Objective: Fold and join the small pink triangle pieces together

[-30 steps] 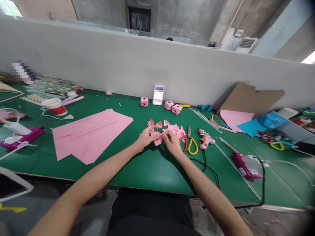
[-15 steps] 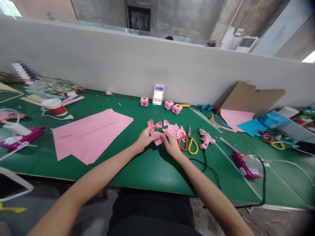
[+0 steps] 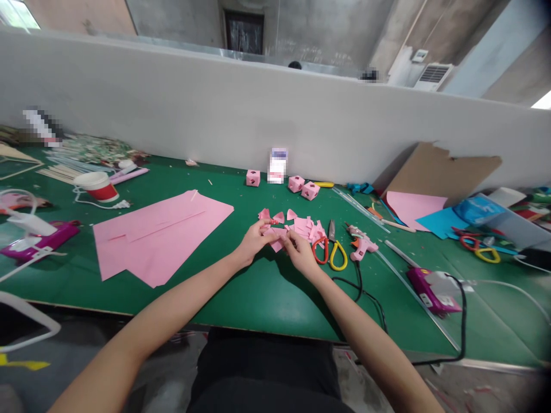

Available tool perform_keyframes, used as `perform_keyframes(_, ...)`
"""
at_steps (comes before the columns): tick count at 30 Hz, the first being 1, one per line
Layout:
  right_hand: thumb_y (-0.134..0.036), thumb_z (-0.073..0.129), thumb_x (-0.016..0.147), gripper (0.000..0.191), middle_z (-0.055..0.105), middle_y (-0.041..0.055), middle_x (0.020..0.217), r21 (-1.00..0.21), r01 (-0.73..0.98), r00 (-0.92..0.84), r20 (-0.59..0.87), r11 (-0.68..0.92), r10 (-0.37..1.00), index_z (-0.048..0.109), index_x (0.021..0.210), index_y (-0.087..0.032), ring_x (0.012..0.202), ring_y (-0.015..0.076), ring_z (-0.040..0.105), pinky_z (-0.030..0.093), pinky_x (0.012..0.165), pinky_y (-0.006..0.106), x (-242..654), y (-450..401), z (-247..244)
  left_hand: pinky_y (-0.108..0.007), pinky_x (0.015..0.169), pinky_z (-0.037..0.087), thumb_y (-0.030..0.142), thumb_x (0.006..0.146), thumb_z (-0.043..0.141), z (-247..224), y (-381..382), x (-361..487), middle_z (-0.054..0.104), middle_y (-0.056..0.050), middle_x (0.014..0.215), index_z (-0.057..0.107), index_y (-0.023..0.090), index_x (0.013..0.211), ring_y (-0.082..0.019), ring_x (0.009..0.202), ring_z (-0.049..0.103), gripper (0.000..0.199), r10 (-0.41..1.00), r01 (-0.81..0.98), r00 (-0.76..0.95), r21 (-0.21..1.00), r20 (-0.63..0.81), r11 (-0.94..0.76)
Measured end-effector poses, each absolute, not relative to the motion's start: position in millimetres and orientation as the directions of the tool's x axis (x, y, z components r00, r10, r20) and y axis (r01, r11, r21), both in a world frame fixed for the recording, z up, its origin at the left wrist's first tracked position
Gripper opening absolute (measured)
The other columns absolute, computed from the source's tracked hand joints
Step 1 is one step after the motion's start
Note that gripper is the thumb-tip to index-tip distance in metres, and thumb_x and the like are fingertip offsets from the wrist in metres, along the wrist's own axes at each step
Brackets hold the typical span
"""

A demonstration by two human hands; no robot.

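Note:
Between my two hands is a small piece of pink paper point(image 3: 278, 243), held just above the green table. The fingers of my left hand point(image 3: 253, 240) pinch its left side, and those of my right hand point(image 3: 298, 250) pinch its right side. Just behind the hands lie a few curved pink paper pieces point(image 3: 291, 214). A pile of pink paper scraps point(image 3: 306, 227) is close beyond my right hand. Scissors point(image 3: 331, 246) with one red and one yellow handle lie to the right of that hand. Beside them rests a pink glue gun point(image 3: 362, 245).
Large pink sheets point(image 3: 159, 241) cover the table's left part. Along the partition point(image 3: 193, 109) stand several pink paper cubes point(image 3: 253, 178). A purple power strip point(image 3: 430, 291) with cords sits at right, and a red and white paper cup point(image 3: 97, 188) at left.
The fingers have shifted slightly on the pink paper piece, and its upper edge now shows as a straight band between them. The rest of the table looks the same.

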State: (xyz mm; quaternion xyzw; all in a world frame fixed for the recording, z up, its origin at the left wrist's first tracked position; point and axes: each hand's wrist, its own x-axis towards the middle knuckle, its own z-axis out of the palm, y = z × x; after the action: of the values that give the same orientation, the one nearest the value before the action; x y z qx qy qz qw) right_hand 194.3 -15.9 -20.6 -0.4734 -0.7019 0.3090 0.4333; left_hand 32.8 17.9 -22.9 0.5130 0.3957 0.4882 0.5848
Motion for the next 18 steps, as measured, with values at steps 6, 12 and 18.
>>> perform_keyframes(6, -0.058, 0.046, 0.089, 0.039, 0.048, -0.0039, 0.054, -0.901, 0.333, -0.183, 0.229, 0.279, 0.956, 0.050, 0.075, -0.022, 0.048, 0.0132, 0.045, 0.034, 0.049, 0.025, 195.6, -11.8, -25.4, -0.031, 0.082, 0.050, 0.027, 0.065, 0.079, -21.4, 17.7, 33.2, 0.067, -0.009, 0.101, 0.060, 0.015, 0.109, -0.018, 0.089, 0.064, 0.050, 0.978, -0.161, 0.207, 0.987, 0.038, -0.004)
perform_keyframes(12, -0.054, 0.047, 0.089, 0.035, 0.049, -0.0040, 0.054, -0.887, 0.370, -0.196, 0.217, 0.277, 0.956, 0.051, 0.077, -0.022, 0.046, 0.0129, 0.046, 0.035, 0.048, 0.025, 198.6, -8.7, -30.6, -0.031, 0.083, 0.050, 0.027, 0.065, 0.079, -18.4, 15.9, 33.1, 0.066, -0.010, 0.105, 0.059, 0.013, 0.108, -0.018, 0.091, 0.064, 0.049, 0.976, -0.154, 0.210, 0.988, 0.051, -0.019)
perform_keyframes(18, -0.052, 0.047, 0.090, 0.033, 0.052, -0.0028, 0.056, -0.885, 0.382, -0.127, 0.236, 0.267, 0.963, 0.052, 0.080, -0.022, 0.049, 0.0143, 0.048, 0.036, 0.049, 0.025, 198.5, -8.5, -29.7, -0.027, 0.072, 0.049, 0.022, 0.065, 0.077, -16.1, 15.0, 32.0, 0.067, -0.003, 0.084, 0.056, 0.014, 0.110, -0.013, 0.072, 0.063, 0.051, 0.961, -0.158, 0.276, 0.985, -0.025, 0.072)
